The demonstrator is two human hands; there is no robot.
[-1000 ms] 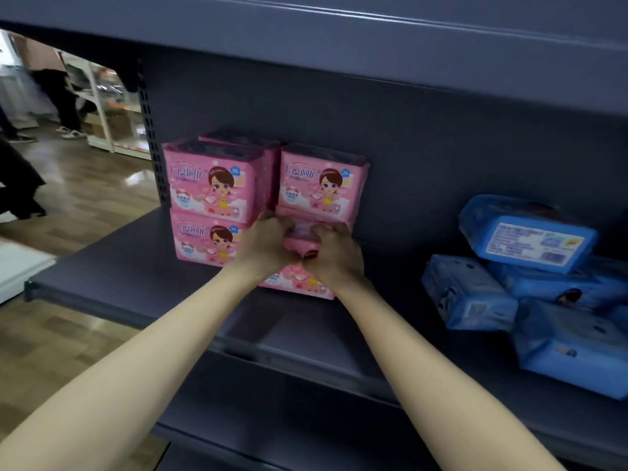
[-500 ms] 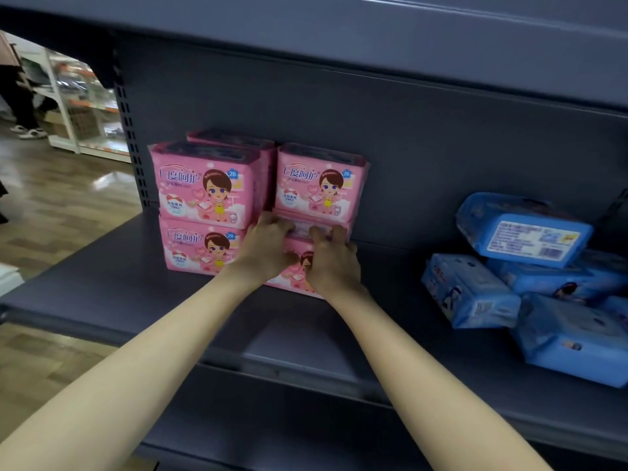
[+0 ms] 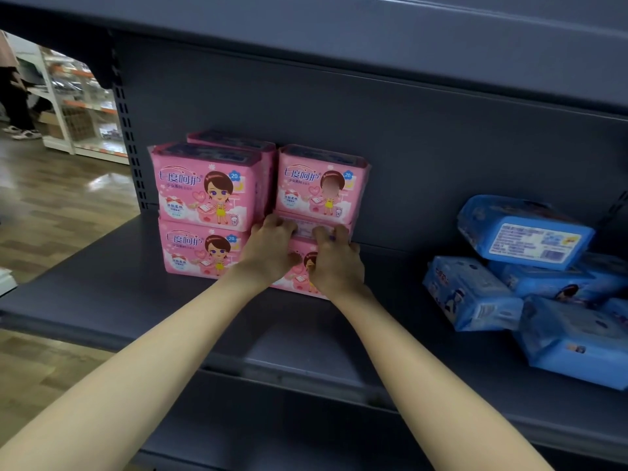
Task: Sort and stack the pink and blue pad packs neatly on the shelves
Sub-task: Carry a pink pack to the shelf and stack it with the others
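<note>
Pink pad packs stand in two columns on the dark grey shelf. The left column has an upper pack on a lower one, with another pack behind. In the right column an upper pack sits on the lower pink pack. My left hand and right hand both grip that lower pack, fingers curled over its top front edge. Blue pad packs lie in a loose heap at the right: one on top, one leaning in front, one nearest me.
The shelf above overhangs low. A slotted upright marks the shelf's left end. Bare shelf lies between the pink columns and the blue heap. Beyond the left end there is wooden floor, a white rack and a person's legs.
Both hands have pushed the lower right pink pack back under the upper one, nearer the back wall. My view has shifted slightly right.
</note>
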